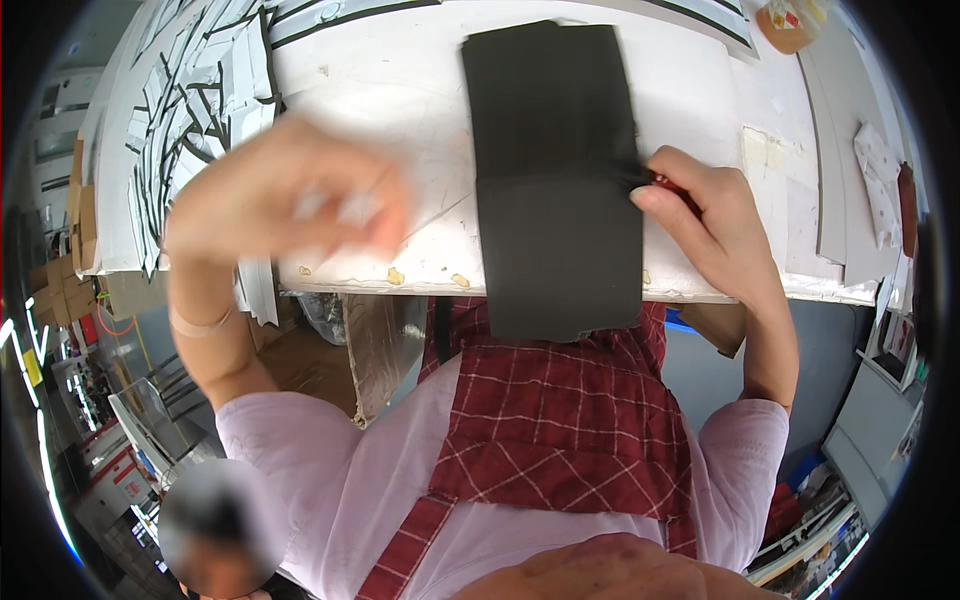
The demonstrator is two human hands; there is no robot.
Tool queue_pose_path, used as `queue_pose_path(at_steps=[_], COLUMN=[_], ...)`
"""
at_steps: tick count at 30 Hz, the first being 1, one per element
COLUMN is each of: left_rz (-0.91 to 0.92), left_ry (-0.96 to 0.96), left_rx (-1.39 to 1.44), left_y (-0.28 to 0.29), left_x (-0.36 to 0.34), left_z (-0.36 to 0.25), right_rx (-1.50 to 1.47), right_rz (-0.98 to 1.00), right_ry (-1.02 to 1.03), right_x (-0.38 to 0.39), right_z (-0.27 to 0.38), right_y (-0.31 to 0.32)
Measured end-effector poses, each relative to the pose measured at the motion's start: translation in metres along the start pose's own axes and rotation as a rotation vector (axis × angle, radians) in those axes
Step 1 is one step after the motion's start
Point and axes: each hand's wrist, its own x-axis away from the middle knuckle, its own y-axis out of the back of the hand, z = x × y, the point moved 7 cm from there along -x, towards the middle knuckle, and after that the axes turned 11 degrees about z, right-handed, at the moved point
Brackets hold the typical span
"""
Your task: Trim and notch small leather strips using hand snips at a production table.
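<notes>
A long black sheet (558, 190) lies on the white worktable in front of me, and its near end hangs over the table's edge against my apron. At the sheet's right edge, my right hand (705, 210) is closed around a small tool with a red handle (678, 188). The tool's dark tip meets the sheet, and its exact kind is hard to make out. My left hand (300, 195) is raised over the table to the left of the sheet, apart from it. Motion smears its fingers, so whether they hold anything does not show.
White strips with black edging (205, 120) are piled at the table's left. An orange-filled container (786, 25) stands at the far right corner. Pale boards (850, 150) lie along the right side. Another person (222, 530) is at the lower left.
</notes>
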Motion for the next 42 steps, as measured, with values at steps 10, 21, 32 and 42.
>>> queue_pose_path(at_steps=[10, 21, 32, 42], left_rz=[-0.278, -0.199, -0.441, -0.377], left_ry=[-0.045, 0.191, 0.096, 0.214], left_rx=[0.133, 0.330, -0.161, -0.041], left_y=[-0.047, -0.043, -0.036, -0.026], left_x=[-0.039, -0.089, -0.101, -0.112], left_z=[0.006, 0.029, 0.004, 0.017], right_rx=[0.114, -0.259, -0.430, -0.557], right_rz=[0.057, 0.181, 0.170, 0.134], right_ry=[0.006, -0.133, -0.194, -0.093], right_x=[-0.021, 0.024, 0.007, -0.001], right_z=[0.007, -0.002, -0.011, -0.010], right_y=[-0.005, 0.013, -0.018, -0.024])
